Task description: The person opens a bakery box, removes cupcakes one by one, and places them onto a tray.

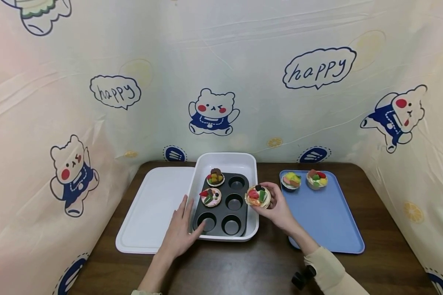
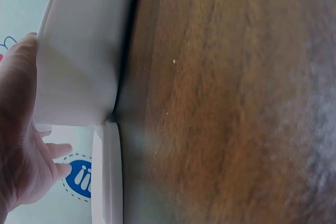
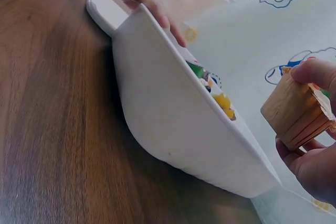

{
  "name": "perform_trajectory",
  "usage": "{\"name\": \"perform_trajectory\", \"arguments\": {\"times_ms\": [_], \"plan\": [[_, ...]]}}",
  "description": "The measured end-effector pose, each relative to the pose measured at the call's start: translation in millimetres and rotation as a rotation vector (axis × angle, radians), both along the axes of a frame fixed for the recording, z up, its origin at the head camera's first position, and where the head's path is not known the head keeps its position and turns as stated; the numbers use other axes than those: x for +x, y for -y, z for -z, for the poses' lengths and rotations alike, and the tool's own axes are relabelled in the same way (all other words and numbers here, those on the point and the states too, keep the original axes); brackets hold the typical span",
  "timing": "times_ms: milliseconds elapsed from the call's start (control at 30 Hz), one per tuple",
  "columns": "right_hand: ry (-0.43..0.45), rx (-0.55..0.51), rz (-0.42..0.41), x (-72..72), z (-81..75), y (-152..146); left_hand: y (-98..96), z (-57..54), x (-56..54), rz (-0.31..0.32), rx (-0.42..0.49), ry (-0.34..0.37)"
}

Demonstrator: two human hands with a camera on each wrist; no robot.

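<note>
My right hand (image 1: pixel 279 209) pinches a cupcake (image 1: pixel 257 196) topped with red fruit, green pieces and a dark berry. It holds the cupcake above the right side of a dark muffin tin (image 1: pixel 221 207). In the right wrist view, the tan paper case (image 3: pixel 294 111) shows between thumb and fingers. The tin lies in a deep white tub (image 1: pixel 252 229). Two cups of its left column carry a brown-and-yellow topped cupcake (image 1: pixel 215 178) and a pink-cream one (image 1: pixel 210 197). My left hand (image 1: pixel 179 230), fingers straight and spread, lies at the tub's near left rim, thumb over the edge.
A blue tray (image 1: pixel 325 217) on the right bears a yellow-topped cupcake (image 1: pixel 291 181) and another with red and green pieces (image 1: pixel 316 179). At the left lies a flat white lid or tray (image 1: pixel 147 213). A patterned curtain stands behind the brown table (image 1: pixel 221 270).
</note>
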State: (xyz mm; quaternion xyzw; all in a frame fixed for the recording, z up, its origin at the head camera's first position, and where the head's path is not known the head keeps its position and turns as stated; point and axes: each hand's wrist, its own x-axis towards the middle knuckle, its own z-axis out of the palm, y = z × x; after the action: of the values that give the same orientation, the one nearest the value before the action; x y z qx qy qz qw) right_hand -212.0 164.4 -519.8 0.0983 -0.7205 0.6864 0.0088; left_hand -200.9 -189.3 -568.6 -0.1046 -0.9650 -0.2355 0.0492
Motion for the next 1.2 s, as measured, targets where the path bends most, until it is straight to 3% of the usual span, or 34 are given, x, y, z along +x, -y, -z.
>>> {"name": "perform_trajectory", "arguments": {"times_ms": [600, 967, 1200], "plan": [[0.065, 0.056, 0.128, 6.5, 0.1, -24, -0.7, -1.5, -0.6, -0.014, -0.069, -0.004], [0.002, 0.005, 0.185, 6.9, 7.4, -45, -0.4, -1.3, 0.0, -0.017, -0.084, -0.018], [0.024, 0.028, 0.268, 5.3, 13.0, -59, -0.3, 0.1, -0.2, -0.013, -0.089, -0.029]]}}
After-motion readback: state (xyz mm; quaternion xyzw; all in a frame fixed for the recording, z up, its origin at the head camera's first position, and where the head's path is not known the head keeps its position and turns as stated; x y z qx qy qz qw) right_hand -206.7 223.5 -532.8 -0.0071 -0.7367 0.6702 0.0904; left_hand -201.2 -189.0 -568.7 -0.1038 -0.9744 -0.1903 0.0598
